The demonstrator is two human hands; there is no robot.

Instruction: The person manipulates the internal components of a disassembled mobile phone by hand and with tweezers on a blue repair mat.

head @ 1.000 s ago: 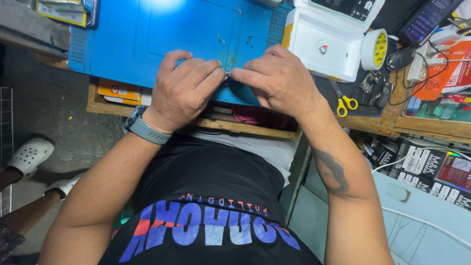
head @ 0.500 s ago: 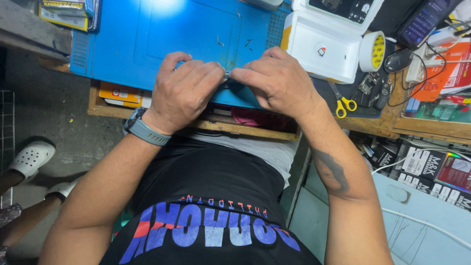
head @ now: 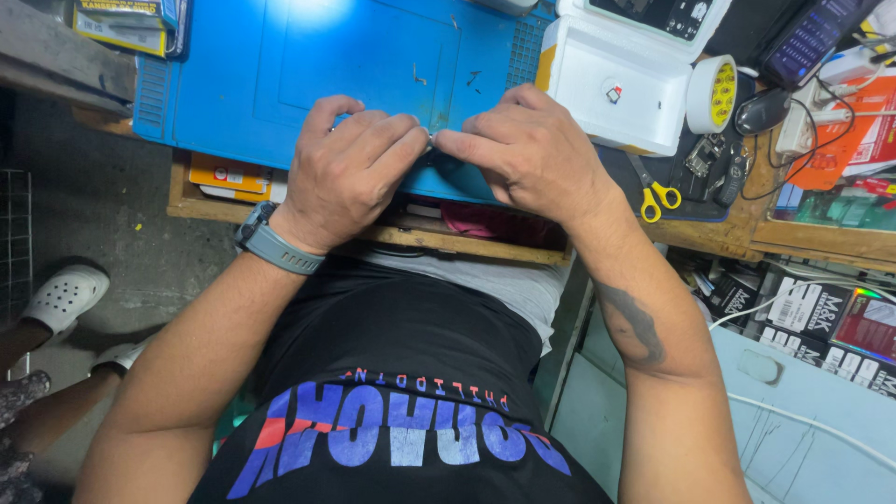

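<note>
My left hand (head: 350, 168) and my right hand (head: 527, 149) meet fingertip to fingertip over the near edge of a blue work mat (head: 280, 65). Between the fingertips a small thin metallic piece (head: 431, 142) is pinched; most of it is hidden by the fingers, and I cannot tell what it is. A grey watch (head: 271, 241) sits on my left wrist. A few tiny dark bits (head: 471, 79) lie on the mat beyond my hands.
A white foam box (head: 616, 84) stands right of the mat, with a tape roll (head: 711, 93), yellow-handled scissors (head: 658, 194), cables and a dark phone (head: 807, 42) further right. Stacked boxes (head: 821, 313) sit low right. Another person's white clogs (head: 65, 294) are at the left.
</note>
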